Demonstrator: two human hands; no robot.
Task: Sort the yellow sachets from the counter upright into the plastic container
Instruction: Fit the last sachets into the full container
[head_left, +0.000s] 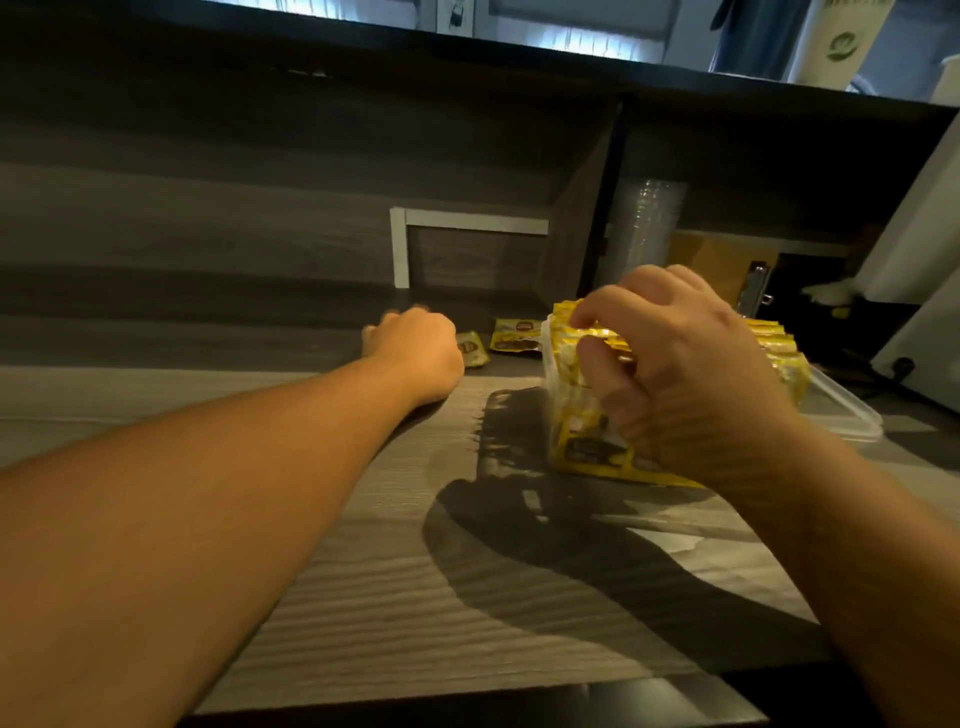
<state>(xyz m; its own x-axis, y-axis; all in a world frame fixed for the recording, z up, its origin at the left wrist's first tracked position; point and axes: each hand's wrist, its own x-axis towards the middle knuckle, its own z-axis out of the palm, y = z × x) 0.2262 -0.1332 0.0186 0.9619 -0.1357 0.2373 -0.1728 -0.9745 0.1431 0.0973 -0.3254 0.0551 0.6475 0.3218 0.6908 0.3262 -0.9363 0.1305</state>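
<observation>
Counter (415, 545) — sachets (587, 447) — right hand (680, 364)

left hand (415, 348) fingertips blurry, covering part of a sachet (472, 349), container (841, 410) mostly behind right hand (685, 364), sachet print unreadable

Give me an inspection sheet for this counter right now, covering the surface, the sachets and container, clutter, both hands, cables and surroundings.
Surface: grey wood-grain counter, partly in shadow.
Job's things: clear plastic container packed with upright yellow sachets; two loose sachets lie flat on the counter behind it.
Clutter: nothing seen on the counter itself.
Hands: left hand reaches toward the loose sachets, fingers curled, what it holds is hidden; right hand pinches sachet tops at the container's near end.
Cables: a dark cord at far right, blurred.
Surroundings: shelf cubby with a stack of clear cups, a cardboard box, a white frame against the back panel.
</observation>
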